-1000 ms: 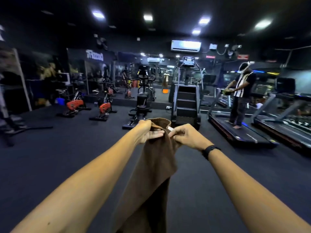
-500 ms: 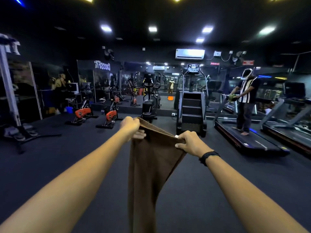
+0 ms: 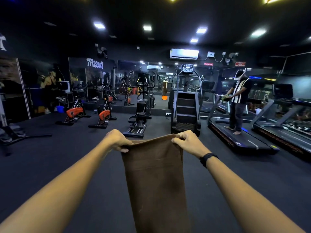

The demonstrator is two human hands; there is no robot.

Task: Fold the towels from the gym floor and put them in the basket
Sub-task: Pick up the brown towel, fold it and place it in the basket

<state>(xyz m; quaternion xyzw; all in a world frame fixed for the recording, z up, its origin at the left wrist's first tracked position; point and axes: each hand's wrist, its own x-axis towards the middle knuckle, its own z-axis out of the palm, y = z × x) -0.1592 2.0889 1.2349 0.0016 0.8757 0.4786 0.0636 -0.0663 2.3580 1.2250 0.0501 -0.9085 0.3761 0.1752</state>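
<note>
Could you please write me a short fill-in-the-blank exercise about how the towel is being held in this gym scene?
1. The left hand and the right hand each pinch a top corner of the ____ towel.
2. The towel hangs ____ from the hands, spread flat between them.
3. A black band sits on the ____ wrist.
4. Another person stands on a ____ at the right.

Missing words: brown; down; right; treadmill

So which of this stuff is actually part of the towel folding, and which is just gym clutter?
Part of the job:
brown towel
left hand
right hand

Just lying about:
stair climber
orange exercise bikes
treadmill
person on the treadmill

No basket is in view.
</note>
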